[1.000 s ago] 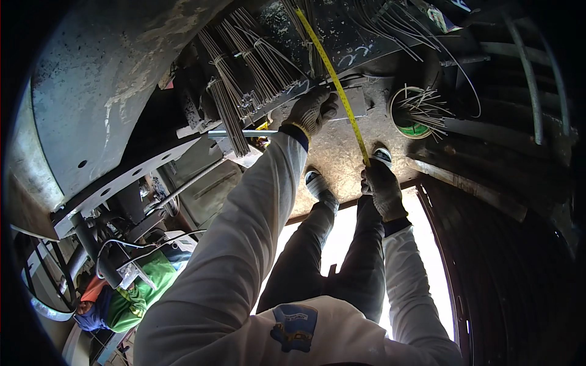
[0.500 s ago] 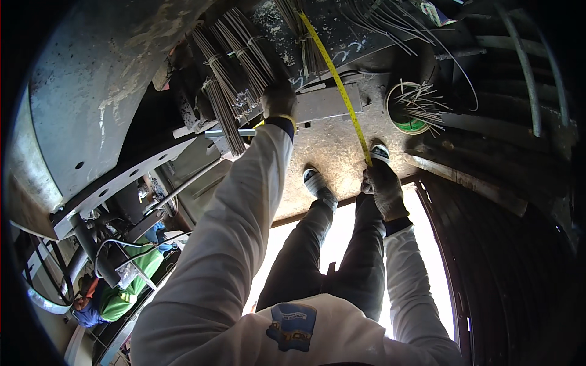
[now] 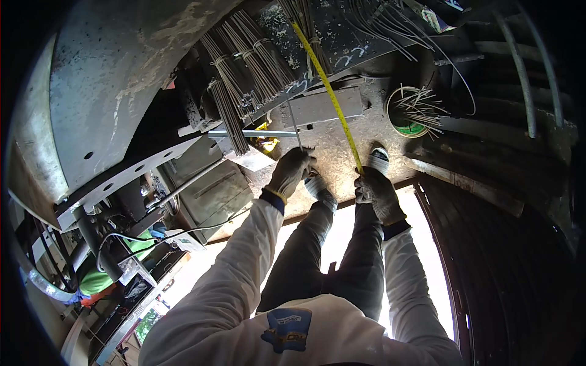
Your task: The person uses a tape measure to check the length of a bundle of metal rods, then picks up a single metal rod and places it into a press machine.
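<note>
My left hand, in a dark work glove, is closed around the lower end of a thin metal rod. The rod points away from me toward tied bundles of similar rods on the dark bench. My gloved right hand grips the near end of a yellow tape measure. Its blade stretches out to the far bench, beside another bundle of rods. Whether a tape case sits inside the right hand is hidden.
A round bucket with a green inside holds many short rods at the right. Loose bent rods lie at the far edge. A large metal plate looms at the left. A dark corrugated panel stands at the lower right.
My left hand has drawn back from the rod bundles toward my body, bringing a thin rod along. My right hand has come slightly nearer to me with the tape measure.
</note>
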The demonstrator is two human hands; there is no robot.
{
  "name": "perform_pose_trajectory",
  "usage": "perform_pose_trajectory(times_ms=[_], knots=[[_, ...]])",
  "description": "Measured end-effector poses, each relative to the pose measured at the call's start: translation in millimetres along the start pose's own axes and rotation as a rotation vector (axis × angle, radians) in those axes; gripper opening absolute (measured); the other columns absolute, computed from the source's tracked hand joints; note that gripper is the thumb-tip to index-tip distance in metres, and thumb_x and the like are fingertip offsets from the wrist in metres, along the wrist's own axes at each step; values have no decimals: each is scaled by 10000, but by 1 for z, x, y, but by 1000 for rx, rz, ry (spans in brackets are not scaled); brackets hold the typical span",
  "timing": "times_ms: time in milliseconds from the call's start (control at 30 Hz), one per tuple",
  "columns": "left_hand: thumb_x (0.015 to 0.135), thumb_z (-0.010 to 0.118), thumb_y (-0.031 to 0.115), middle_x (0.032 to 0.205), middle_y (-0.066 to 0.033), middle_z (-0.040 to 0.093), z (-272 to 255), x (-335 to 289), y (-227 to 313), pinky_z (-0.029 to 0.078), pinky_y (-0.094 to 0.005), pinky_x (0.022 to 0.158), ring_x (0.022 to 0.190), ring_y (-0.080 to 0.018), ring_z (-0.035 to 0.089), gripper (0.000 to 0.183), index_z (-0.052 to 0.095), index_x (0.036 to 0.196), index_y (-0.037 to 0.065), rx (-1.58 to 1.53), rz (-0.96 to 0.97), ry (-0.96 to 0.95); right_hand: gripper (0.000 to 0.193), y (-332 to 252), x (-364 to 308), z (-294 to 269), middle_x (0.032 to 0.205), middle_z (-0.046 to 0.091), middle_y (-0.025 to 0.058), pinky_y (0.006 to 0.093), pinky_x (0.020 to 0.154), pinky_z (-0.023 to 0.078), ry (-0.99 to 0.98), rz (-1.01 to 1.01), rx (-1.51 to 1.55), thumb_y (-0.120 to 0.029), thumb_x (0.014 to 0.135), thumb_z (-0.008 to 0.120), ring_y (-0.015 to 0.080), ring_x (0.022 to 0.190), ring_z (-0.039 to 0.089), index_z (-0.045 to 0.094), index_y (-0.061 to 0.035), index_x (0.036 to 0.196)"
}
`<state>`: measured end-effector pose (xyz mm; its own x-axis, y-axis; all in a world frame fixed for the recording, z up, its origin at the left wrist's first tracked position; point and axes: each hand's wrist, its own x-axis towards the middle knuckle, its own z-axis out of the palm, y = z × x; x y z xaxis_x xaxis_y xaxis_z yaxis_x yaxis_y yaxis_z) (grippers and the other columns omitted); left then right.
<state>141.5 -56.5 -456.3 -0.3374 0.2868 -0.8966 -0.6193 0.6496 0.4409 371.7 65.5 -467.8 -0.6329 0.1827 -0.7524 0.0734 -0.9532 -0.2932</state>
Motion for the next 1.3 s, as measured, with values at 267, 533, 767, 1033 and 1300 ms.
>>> perform_pose_trajectory(times_ms=[267,533,767,1033,1300], knots=[[867,669,159,794,-9,573,-17,-63,-4,477,-232,637,674,-80,530,373,599,1193,-10,182,137,-17,284,32,-68,16,815,643,68,321,593,547,-35,165,-43,-224,943,615,185,647,633,589,-10,1129],[911,596,110,814,-36,618,-24,-95,-6,452,-232,602,652,-93,547,196,604,1068,-8,346,191,-194,363,45,-169,37,883,655,121,353,639,568,-69,117,108,-202,958,595,229,674,659,519,21,1234],[961,489,-11,1074,-98,681,9,-139,8,520,-263,847,988,-159,660,224,554,1176,-16,320,400,-470,409,62,-250,33,1013,676,160,330,711,580,-29,-130,8,-259,981,553,225,837,689,532,52,1245],[948,577,54,935,-39,676,46,-249,63,511,-256,735,830,-93,621,185,615,1126,19,710,526,-582,671,90,-335,61,1001,671,99,291,771,520,117,-377,-76,-502,898,625,173,867,647,528,42,1278],[949,592,87,953,-66,685,64,-325,103,518,-276,814,898,-127,651,185,591,1110,-3,499,585,-817,630,71,-365,92,998,669,153,322,729,549,37,-656,-50,-426,911,651,209,810,662,516,64,1283]])
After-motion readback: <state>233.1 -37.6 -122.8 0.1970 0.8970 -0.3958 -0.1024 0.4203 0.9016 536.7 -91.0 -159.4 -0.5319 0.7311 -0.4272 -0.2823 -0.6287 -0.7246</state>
